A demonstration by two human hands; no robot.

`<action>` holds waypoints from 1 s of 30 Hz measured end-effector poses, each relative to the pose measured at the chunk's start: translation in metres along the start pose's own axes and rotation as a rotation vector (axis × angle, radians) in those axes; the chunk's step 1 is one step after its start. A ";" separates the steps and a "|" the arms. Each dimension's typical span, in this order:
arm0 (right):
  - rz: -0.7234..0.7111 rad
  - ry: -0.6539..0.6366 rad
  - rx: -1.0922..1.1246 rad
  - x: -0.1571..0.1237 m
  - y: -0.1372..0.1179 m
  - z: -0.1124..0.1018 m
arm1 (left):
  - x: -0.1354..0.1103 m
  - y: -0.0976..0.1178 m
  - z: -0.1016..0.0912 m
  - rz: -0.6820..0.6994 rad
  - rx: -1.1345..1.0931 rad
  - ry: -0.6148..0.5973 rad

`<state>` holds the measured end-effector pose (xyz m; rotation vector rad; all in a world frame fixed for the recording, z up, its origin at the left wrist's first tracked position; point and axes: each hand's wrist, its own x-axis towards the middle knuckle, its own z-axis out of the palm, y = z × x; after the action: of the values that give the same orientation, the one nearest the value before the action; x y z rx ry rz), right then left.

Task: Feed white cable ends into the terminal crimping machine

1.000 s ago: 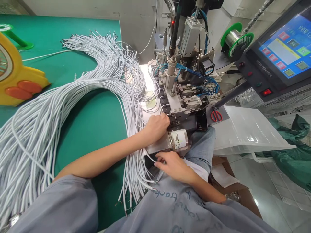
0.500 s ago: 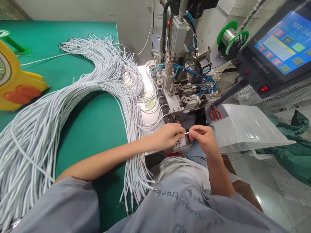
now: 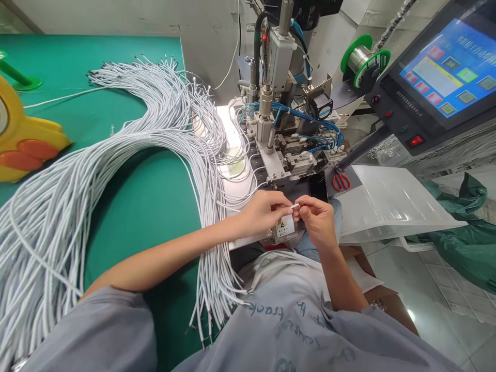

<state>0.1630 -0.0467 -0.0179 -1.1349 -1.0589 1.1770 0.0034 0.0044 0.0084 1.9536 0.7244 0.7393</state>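
My left hand (image 3: 267, 211) pinches a white cable (image 3: 295, 206) close to its end, in front of the machine. Facing it, my right hand (image 3: 316, 217) has its thumb and fingers closed at the cable's tip; thin wire ends seem to show there, too small to make out fully. Just beyond my hands stands the soldering machine (image 3: 267, 124), with metal cylinders and blue air hoses. Under my left forearm runs a thick bundle of white cables (image 3: 211, 191), their ends hanging over the near side of the table.
The bundle curves across a green table mat (image 3: 155, 191). A yellow toy-like object (image 3: 34, 132) stands at left. To the right are red-handled scissors (image 3: 341, 182), a solder wire spool (image 3: 360, 59), a control screen (image 3: 451, 72) and a translucent plastic sheet (image 3: 391, 201).
My hands have come closer together, and the right fingers have shifted up around the cable's tip. The held cable now tilts upward to the right. The whole view has shifted slightly.
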 end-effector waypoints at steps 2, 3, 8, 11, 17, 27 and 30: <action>-0.034 0.003 -0.041 0.001 -0.001 0.002 | 0.000 0.000 0.000 0.034 0.039 0.000; -0.060 0.014 -0.072 0.001 -0.002 0.004 | -0.001 0.000 -0.001 0.049 0.068 -0.007; -0.151 0.089 -0.186 0.002 -0.004 0.008 | 0.000 0.000 -0.004 0.060 0.167 -0.084; -0.142 0.064 -0.177 0.003 -0.003 0.005 | 0.001 0.000 -0.007 0.015 0.120 -0.030; -0.110 -0.065 -0.235 0.010 -0.015 -0.005 | 0.003 -0.004 -0.010 0.110 0.097 -0.095; -0.094 0.015 -0.299 0.009 -0.016 -0.002 | 0.000 -0.005 -0.005 0.117 0.140 -0.054; -0.090 0.087 -0.224 0.005 -0.007 0.006 | 0.000 -0.004 -0.002 0.141 0.114 0.020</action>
<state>0.1587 -0.0418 -0.0103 -1.2860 -1.1830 0.9468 0.0011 0.0069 0.0051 2.1200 0.6579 0.8191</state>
